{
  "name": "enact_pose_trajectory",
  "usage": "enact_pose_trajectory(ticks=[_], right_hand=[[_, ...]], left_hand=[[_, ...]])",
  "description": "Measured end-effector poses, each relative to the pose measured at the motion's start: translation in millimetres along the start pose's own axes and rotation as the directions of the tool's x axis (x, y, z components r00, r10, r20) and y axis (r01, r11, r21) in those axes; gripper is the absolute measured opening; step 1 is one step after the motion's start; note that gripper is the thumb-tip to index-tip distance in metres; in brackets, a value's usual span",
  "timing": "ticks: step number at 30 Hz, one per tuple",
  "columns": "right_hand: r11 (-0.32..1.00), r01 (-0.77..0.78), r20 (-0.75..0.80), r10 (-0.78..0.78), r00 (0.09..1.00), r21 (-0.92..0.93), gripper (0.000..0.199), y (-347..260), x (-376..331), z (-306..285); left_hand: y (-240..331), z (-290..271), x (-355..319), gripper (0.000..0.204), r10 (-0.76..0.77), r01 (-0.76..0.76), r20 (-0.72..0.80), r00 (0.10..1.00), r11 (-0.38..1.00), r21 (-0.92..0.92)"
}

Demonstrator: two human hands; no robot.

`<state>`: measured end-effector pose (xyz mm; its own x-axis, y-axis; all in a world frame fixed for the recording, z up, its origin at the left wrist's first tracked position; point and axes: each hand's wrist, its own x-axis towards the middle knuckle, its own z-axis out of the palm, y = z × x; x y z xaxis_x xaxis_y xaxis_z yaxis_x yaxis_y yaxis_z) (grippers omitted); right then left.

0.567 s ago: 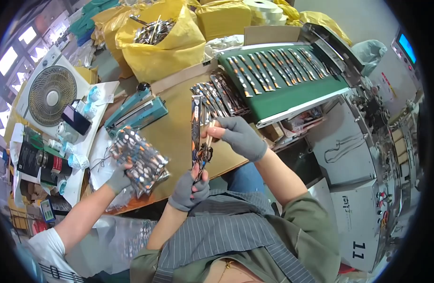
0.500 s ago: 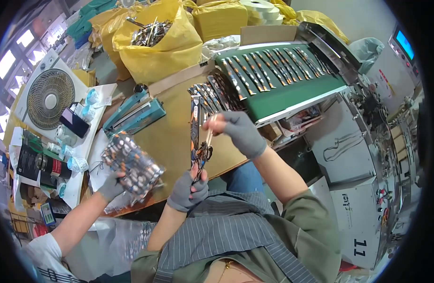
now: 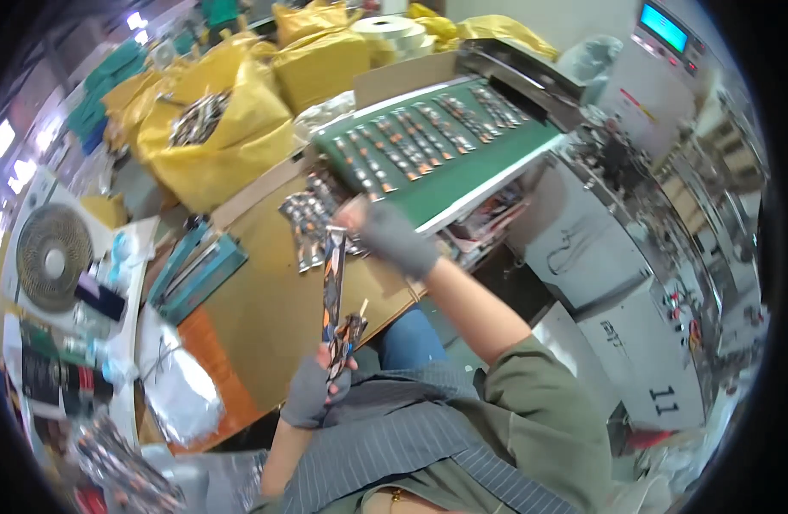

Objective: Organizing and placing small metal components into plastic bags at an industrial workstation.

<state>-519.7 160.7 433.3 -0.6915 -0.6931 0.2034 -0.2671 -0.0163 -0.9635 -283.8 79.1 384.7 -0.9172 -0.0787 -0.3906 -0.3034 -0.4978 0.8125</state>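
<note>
My left hand (image 3: 308, 390), in a grey fingerless glove, is closed around the lower end of a long narrow printed packet (image 3: 332, 278), black with orange and white. A crumpled wrapper (image 3: 347, 334) of the same print is bunched in that grip, a pale stick end poking from it. My right hand (image 3: 394, 238), gloved alike, is beyond the packet's top end, beside a pile of similar packets (image 3: 301, 224) at the table's far side. Its fingers are smeared by motion, so anything in them is hard to make out.
A green conveyor belt (image 3: 462, 176) carries several packets in rows. On the brown table (image 3: 257, 291) stands a teal sealing tool (image 3: 204, 278). A fan (image 3: 53, 257) is at left, a yellow sack (image 3: 257, 128) beyond the table, and a blurred bundle of packets (image 3: 124, 471) at lower left.
The view has swung to the right. My right hand has moved from the stick by the crumpled wrapper to the pile. A co-worker's hand holding a packet bundle has left the table.
</note>
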Motion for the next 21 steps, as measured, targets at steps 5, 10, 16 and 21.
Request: enact_pose_trajectory(ticks=[5,10,16,21], right_hand=[[0.973,0.229,0.138,-0.224,0.965,-0.019,0.039,-4,-20,2],[0.828,0.193,0.205,-0.345,0.916,0.527,0.032,85,-62,56],[0.957,-0.153,0.123,0.126,0.984,0.245,0.022,32,-68,-1],[0.919,-0.218,0.332,0.103,0.938,0.329,0.024,11,-61,-32]], left_hand=[[-14,6,6,0.039,0.297,-0.231,-0.235,0.926,0.934,0.273],[-20,-4,16,0.036,0.11,0.084,0.411,0.905,0.901,-0.426],[-22,-4,15,0.036,0.035,0.118,0.347,0.937,0.904,-0.41],[-20,4,23,0.037,-0.011,0.166,0.357,0.934,0.899,-0.407]])
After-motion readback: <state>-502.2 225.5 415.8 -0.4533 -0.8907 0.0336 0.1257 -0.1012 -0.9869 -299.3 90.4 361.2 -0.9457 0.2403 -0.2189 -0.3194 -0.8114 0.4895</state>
